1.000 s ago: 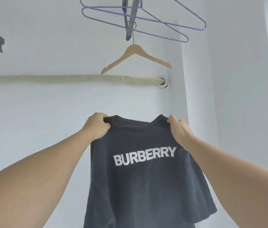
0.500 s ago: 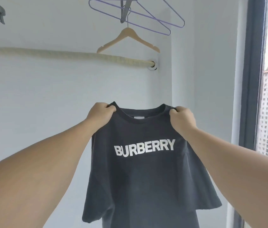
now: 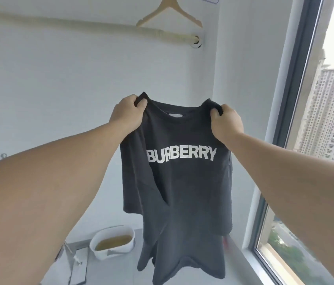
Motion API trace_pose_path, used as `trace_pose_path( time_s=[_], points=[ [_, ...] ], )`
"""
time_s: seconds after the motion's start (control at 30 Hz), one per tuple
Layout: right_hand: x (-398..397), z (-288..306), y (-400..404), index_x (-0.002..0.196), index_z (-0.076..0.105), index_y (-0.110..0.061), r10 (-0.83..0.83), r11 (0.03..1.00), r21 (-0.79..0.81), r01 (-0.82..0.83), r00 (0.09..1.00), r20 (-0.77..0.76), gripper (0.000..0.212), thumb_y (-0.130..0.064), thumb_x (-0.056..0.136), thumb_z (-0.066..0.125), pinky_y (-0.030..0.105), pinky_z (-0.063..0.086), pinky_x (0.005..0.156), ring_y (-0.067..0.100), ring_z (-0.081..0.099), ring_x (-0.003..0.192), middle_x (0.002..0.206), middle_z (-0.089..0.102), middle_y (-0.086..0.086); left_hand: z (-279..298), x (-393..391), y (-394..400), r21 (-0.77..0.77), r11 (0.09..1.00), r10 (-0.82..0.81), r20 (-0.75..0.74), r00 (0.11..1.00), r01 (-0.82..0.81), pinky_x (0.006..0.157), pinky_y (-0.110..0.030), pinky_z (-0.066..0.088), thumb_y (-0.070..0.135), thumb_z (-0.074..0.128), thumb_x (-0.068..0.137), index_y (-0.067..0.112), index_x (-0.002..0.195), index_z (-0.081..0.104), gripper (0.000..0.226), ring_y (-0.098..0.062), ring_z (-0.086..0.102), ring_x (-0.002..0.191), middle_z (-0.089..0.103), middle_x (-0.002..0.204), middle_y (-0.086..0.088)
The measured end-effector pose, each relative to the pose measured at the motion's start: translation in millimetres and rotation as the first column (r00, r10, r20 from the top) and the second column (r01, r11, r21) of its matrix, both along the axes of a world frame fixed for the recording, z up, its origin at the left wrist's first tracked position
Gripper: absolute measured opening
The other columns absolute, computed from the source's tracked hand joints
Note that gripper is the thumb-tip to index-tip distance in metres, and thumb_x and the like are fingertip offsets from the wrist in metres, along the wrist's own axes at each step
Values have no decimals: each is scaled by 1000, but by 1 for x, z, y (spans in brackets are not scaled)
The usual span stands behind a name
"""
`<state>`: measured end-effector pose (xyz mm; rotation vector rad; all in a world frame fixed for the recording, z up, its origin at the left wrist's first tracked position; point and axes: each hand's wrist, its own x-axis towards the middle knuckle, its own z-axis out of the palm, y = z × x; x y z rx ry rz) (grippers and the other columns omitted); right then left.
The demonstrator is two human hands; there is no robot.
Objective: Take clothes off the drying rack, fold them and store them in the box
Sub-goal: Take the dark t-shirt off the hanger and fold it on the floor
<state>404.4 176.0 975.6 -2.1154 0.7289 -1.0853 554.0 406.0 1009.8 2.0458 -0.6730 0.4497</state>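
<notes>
Left hand (image 3: 126, 116) and right hand (image 3: 226, 125) grip the hanging T-shirt's (image 3: 182, 192) shoulders.

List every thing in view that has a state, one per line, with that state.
T-shirt: off its hanger, held up by both shoulders, hanging unfolded, print facing the camera.
Left hand: grips the shirt's shoulder.
Right hand: grips the other shoulder.
Wooden hanger: bare, hanging above the pipe.
Basin: upright on the ledge, holding yellowish liquid.
Window: whether it is open cannot be told.
</notes>
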Motion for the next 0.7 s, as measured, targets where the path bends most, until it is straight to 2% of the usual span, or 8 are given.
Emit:
trace_pose_path(
  time_s=[0.1, 0.2, 0.3, 0.37, 0.47, 0.57, 0.7],
  points=[
    [-27, -31, 26, 114, 57, -11, 30, 998, 50, -28, 999, -32, 23, -30, 104, 49, 35, 43, 75, 30, 58, 92, 92, 59, 1, -28, -24, 25, -48, 999, -19, -179, 984, 10, 55, -31, 27, 36, 59, 97, 18, 68, 40, 40, -22, 38, 64, 40, 68, 0],
    [-55, -74, 53, 117, 60, -12, 24, 992, 128, -14, 997, -78, 23, -26, 99, 54, 35, 50, 77, 29, 61, 93, 100, 64, 4, -78, -48, 44, -53, 997, -63, -342, 938, 48, 57, -30, 28, 32, 63, 95, 18, 71, 46, 33, -22, 39, 68, 42, 71, -1],
    [-87, -129, 87, 116, 61, -13, 23, 984, 176, 0, 992, -127, 23, -23, 96, 56, 32, 48, 71, 25, 61, 89, 96, 63, 2, -141, -81, 63, -16, 996, -89, -386, 918, 90, 56, -30, 25, 33, 59, 96, 21, 66, 38, 39, -21, 36, 64, 39, 68, 1],
    [-113, -169, 112, 114, 62, -14, 3, 976, 217, 31, 988, -152, 22, -23, 95, 57, 32, 48, 69, 24, 60, 87, 90, 61, -1, -187, -103, 82, 4, 993, -104, -393, 913, 115, 57, -30, 29, 37, 56, 99, 19, 69, 43, 37, -19, 39, 63, 43, 69, 2],
    [-160, -241, 152, 113, 67, -16, -29, 959, 271, 87, 977, -210, 24, -24, 93, 59, 35, 54, 78, 23, 62, 89, 91, 65, 0, -264, -140, 122, 51, 984, -129, -446, 886, 169, 59, -30, 33, 42, 54, 101, 15, 85, 59, 31, -18, 44, 67, 48, 75, 3],
    [-208, -315, 195, 107, 70, -14, -60, 947, 283, 154, 947, -316, 21, -23, 92, 58, 31, 47, 68, 22, 61, 82, 87, 65, 1, -334, -177, 173, 112, 967, -139, -526, 839, 230, 59, -28, 37, 39, 56, 101, 16, 85, 62, 29, -16, 49, 67, 53, 77, 3],
    [-256, -391, 238, 98, 69, -13, -86, 931, 279, 237, 883, -462, 19, -23, 90, 56, 30, 45, 67, 30, 66, 86, 83, 66, 4, -407, -211, 224, 191, 927, -116, -672, 731, 322, 81, -33, 55, 30, 69, 94, 11, 95, 75, 20, -25, 67, 85, 73, 94, -5]
  ],
)
